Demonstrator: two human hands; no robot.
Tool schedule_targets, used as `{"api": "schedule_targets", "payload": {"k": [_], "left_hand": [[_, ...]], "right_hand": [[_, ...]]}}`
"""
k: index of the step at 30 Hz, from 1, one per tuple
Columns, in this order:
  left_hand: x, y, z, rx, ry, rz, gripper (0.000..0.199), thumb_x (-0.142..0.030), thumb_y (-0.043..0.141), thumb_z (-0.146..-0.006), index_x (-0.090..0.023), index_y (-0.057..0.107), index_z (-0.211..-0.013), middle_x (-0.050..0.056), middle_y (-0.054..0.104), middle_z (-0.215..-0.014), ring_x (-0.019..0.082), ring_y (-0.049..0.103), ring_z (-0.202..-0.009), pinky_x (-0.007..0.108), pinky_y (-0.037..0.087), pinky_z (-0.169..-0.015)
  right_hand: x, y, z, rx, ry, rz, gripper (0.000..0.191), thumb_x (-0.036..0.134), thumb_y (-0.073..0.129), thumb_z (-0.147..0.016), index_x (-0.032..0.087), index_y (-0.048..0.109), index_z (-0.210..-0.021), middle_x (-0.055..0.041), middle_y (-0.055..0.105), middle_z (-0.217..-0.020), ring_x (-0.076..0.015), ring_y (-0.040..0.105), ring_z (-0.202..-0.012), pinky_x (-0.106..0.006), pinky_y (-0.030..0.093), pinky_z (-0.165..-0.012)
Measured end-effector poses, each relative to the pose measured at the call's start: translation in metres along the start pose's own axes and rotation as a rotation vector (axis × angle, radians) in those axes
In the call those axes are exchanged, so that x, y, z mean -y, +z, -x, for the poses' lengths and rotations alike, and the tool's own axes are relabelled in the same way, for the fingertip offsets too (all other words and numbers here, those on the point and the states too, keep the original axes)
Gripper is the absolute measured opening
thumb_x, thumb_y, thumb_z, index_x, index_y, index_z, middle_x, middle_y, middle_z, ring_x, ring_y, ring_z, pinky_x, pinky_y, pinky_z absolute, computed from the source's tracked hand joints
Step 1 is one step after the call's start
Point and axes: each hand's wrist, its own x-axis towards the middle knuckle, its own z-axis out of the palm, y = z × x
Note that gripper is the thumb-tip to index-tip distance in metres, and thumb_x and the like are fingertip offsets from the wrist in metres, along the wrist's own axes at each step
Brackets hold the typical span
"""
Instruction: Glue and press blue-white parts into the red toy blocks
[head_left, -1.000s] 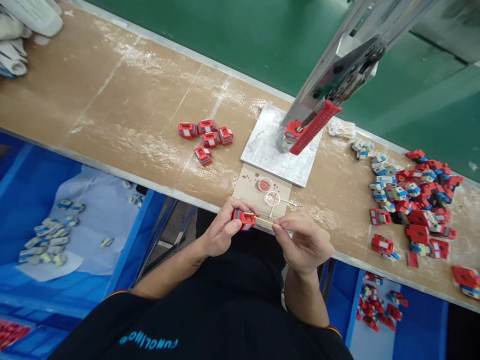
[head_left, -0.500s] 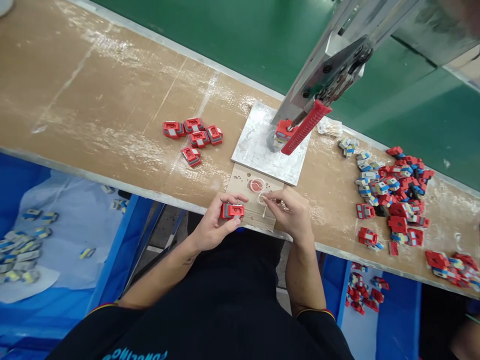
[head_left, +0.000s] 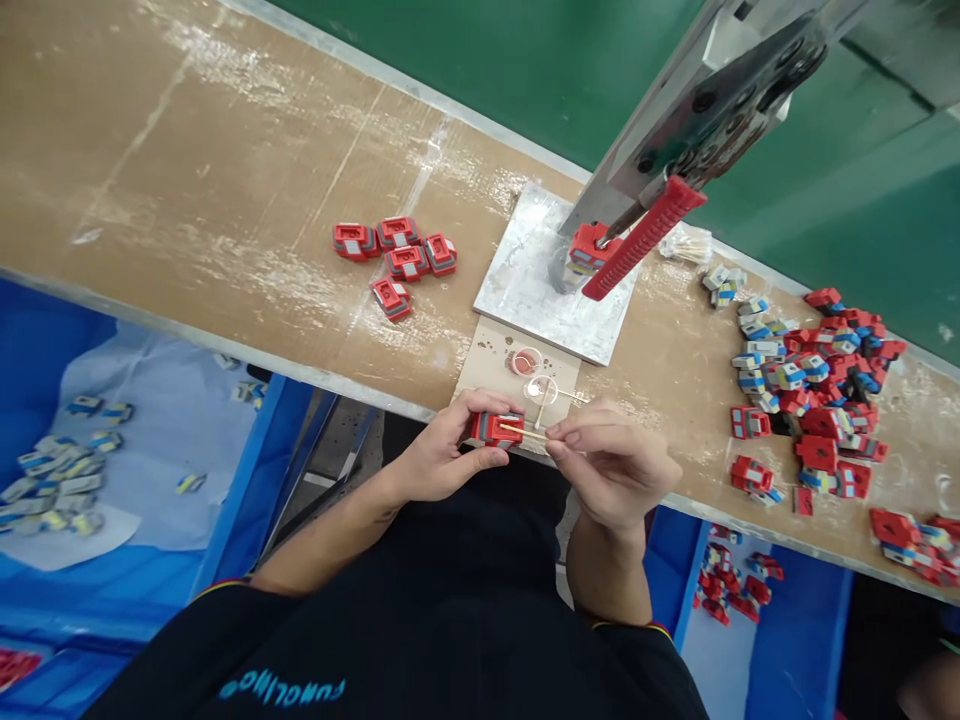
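Observation:
My left hand (head_left: 450, 450) is closed round a small red and grey toy car part (head_left: 487, 428), its hollow red side turned up. Pinched in the fingers of my right hand (head_left: 619, 460) is a thin cotton swab (head_left: 531, 433), whose far end reaches into the hollow of that part. Just beyond both hands lie a round lid with red paint (head_left: 526, 362) and a round lid with a white blob (head_left: 534, 391). More swabs (head_left: 539, 415) rest across the second lid. Both lids are on a stained piece of cardboard (head_left: 480, 375).
A metal plate (head_left: 517, 260) carries a toggle press with a red handle (head_left: 645, 240) over another toy car (head_left: 589, 245). Several red parts (head_left: 407, 262) sit left. Piled toy cars (head_left: 817, 400) and a swab bundle (head_left: 686, 243) are right. Blue bins (head_left: 240, 470) flank me below.
My right hand has come back from the lids and now holds the swab against the toy car part. My left hand keeps its hold. The whole view has shifted slightly.

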Motion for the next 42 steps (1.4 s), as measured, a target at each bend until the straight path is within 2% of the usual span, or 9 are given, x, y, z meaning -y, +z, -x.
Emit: {"api": "schedule_targets", "payload": {"k": [5, 20, 24, 26, 29, 33, 35, 39, 42], "left_hand": [[0.0, -0.001, 0.002, 0.0, 0.034, -0.038, 0.042, -0.022, 0.078, -0.098, -0.027, 0.061, -0.136, 0.011, 0.071, -0.136, 0.021, 0.07, -0.128, 0.032, 0.058, -0.107], [-0.001, -0.002, 0.002, -0.004, 0.055, -0.084, 0.041, -0.021, 0.077, -0.098, -0.027, 0.061, -0.135, 0.011, 0.071, -0.135, 0.023, 0.07, -0.13, 0.033, 0.06, -0.104], [-0.003, -0.005, 0.002, -0.017, 0.016, -0.042, 0.039, -0.02, 0.078, -0.097, -0.026, 0.061, -0.132, 0.012, 0.071, -0.136, 0.024, 0.072, -0.127, 0.032, 0.063, -0.099], [-0.002, -0.007, 0.004, -0.022, 0.0, -0.011, 0.038, -0.019, 0.077, -0.097, -0.027, 0.061, -0.131, 0.011, 0.071, -0.137, 0.022, 0.077, -0.118, 0.031, 0.065, -0.093], [0.001, -0.012, 0.005, -0.051, -0.006, -0.013, 0.038, -0.019, 0.079, -0.096, -0.027, 0.063, -0.13, 0.011, 0.073, -0.137, 0.02, 0.079, -0.11, 0.029, 0.066, -0.089], [0.004, -0.014, 0.006, -0.107, 0.011, -0.123, 0.038, -0.021, 0.083, -0.093, -0.025, 0.067, -0.127, 0.012, 0.077, -0.133, 0.023, 0.076, -0.124, 0.029, 0.066, -0.094], [0.004, -0.014, 0.005, -0.117, 0.034, -0.166, 0.039, -0.022, 0.085, -0.092, -0.024, 0.068, -0.127, 0.013, 0.078, -0.132, 0.024, 0.076, -0.126, 0.031, 0.065, -0.099], [0.002, -0.012, 0.001, -0.107, 0.074, -0.223, 0.037, -0.024, 0.087, -0.09, -0.022, 0.07, -0.124, 0.015, 0.08, -0.13, 0.026, 0.077, -0.124, 0.037, 0.064, -0.105], [0.0, -0.012, -0.002, -0.082, 0.097, -0.247, 0.037, -0.025, 0.088, -0.089, -0.02, 0.071, -0.121, 0.016, 0.081, -0.128, 0.027, 0.079, -0.122, 0.037, 0.066, -0.103]], "right_hand": [[-0.002, 0.003, -0.001, 0.013, 0.0, -0.01, 0.017, 0.007, 0.079, -0.09, 0.023, 0.071, -0.092, -0.0007, 0.08, -0.076, -0.0173, 0.077, -0.065, -0.029, 0.06, -0.058], [0.003, 0.0, 0.001, 0.075, -0.04, -0.015, 0.016, 0.008, 0.079, -0.089, 0.022, 0.072, -0.091, -0.0016, 0.08, -0.075, -0.0174, 0.074, -0.061, -0.031, 0.057, -0.054], [-0.008, -0.019, 0.001, -0.088, -0.019, 0.021, 0.014, 0.011, 0.081, -0.089, 0.023, 0.073, -0.089, 0.001, 0.076, -0.07, -0.0166, 0.072, -0.061, -0.031, 0.055, -0.055], [-0.019, -0.03, 0.001, -0.154, 0.02, 0.104, 0.015, 0.012, 0.08, -0.09, 0.025, 0.073, -0.089, 0.002, 0.075, -0.07, -0.0161, 0.07, -0.061, -0.03, 0.052, -0.054], [-0.033, -0.036, 0.002, 0.007, 0.091, 0.281, 0.016, 0.011, 0.079, -0.09, 0.026, 0.073, -0.088, 0.0014, 0.078, -0.074, -0.0146, 0.066, -0.059, -0.029, 0.047, -0.052], [-0.04, -0.03, 0.001, 0.274, 0.077, 0.434, 0.014, 0.013, 0.076, -0.093, 0.025, 0.072, -0.086, -0.0008, 0.08, -0.079, -0.0156, 0.068, -0.065, -0.029, 0.051, -0.058], [-0.039, -0.028, 0.0, 0.3, 0.085, 0.445, 0.013, 0.015, 0.075, -0.095, 0.025, 0.073, -0.087, -0.0012, 0.08, -0.079, -0.0159, 0.068, -0.065, -0.03, 0.052, -0.06], [-0.037, -0.029, 0.0, 0.197, 0.093, 0.4, 0.013, 0.015, 0.076, -0.094, 0.025, 0.073, -0.086, -0.0002, 0.08, -0.078, -0.0156, 0.067, -0.063, -0.03, 0.053, -0.06], [-0.04, -0.029, 0.0, 0.269, 0.101, 0.446, 0.013, 0.015, 0.076, -0.094, 0.025, 0.075, -0.086, -0.0011, 0.081, -0.08, -0.0169, 0.07, -0.068, -0.031, 0.055, -0.064]]}}
